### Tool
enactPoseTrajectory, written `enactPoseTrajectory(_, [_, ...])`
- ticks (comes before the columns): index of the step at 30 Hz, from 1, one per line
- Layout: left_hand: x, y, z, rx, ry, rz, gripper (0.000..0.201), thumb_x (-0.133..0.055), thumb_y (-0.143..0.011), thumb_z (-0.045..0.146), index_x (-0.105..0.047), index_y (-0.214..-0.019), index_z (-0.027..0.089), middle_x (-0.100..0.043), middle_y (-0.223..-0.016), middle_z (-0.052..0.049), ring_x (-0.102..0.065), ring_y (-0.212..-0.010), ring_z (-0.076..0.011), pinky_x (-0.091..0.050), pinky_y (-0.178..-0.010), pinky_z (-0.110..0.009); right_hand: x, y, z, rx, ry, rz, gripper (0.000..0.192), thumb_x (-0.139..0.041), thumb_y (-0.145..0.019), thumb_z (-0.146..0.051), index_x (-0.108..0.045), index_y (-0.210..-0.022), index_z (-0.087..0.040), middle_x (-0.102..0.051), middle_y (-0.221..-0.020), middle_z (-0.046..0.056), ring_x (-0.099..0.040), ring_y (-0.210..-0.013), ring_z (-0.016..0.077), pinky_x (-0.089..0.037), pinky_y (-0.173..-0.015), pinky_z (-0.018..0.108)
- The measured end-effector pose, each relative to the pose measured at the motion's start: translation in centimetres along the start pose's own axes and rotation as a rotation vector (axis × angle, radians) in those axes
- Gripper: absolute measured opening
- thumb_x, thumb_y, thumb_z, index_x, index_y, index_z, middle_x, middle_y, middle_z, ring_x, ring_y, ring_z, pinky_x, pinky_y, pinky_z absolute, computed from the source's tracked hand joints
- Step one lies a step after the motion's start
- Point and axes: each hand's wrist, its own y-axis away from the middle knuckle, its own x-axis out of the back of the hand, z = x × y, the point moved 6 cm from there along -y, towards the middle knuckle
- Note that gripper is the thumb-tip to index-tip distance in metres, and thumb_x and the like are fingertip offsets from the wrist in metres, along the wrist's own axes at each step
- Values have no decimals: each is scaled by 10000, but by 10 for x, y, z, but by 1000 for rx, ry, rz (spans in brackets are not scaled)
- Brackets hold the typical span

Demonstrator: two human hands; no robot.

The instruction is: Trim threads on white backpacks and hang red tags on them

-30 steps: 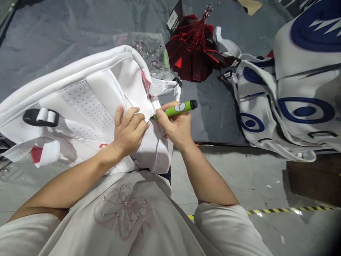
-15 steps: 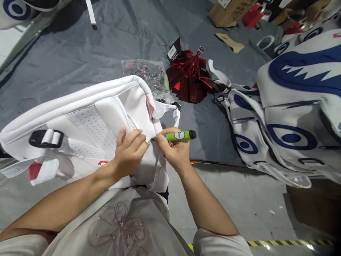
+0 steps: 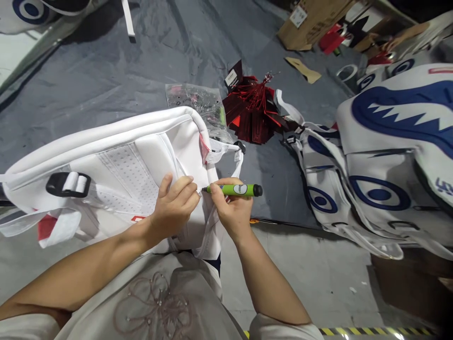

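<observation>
A white backpack [image 3: 116, 127] lies on its side at the table's front edge, its strap side and black buckle [image 3: 68, 184] facing me. My left hand [image 3: 176, 200] is closed on the backpack's fabric near a seam, fingers curled; exactly what it pinches is hidden. In my right hand [image 3: 231, 208] is a green marker [image 3: 240, 190] with a black end, held like a pen. The marker's dark tip points left at the fabric beside my left fingertips; whether it touches cannot be made out.
Behind the backpack lie a clear plastic bag [image 3: 198, 104] and a bundle of dark red hang tags [image 3: 253, 113]. Several white-and-blue backpacks [image 3: 385, 160] with eye and teeth patterns crowd the right side. A cardboard box [image 3: 311, 23] and a tape roll [image 3: 347, 72] are farther back.
The view has shifted slightly, so the table things appear a little lower. Both hands keep their holds, and the marker stays by the left fingertips, now lying more level.
</observation>
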Motion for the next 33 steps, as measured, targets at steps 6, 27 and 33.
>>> enactPoseTrajectory(6, [-4,2,-4,0,1,-11,111,-596,-867,104,-615,-804,193,-737,-938,-10,-633,-1118,-173,-59,-1271,-397,-7,-2,-4,79,67,-19,147,-637,-872,-300,-611,-770,-198,-583,-620,-39,-496,-493,91,-403,-489,226])
enactPoseTrajectory(27, [-10,-3,-7,-13,13,-8,117,-627,-889,173,-567,-798,216,-715,-906,6,-613,-1117,-180,-76,-1265,-397,-10,-12,31,-228,-174,-85,265,-619,-855,-436,-562,-758,-195,-526,-572,-45,-469,-499,99,-362,-486,229])
enactPoseTrajectory(33, [-11,-3,-6,-1,0,2,118,-633,-883,170,-563,-798,215,-715,-908,4,-617,-1112,-182,-86,-1263,-395,-14,-14,22,-154,-99,-135,244,-607,-863,-412,-560,-749,-202,-486,-558,-54,-430,-492,91,-338,-493,227])
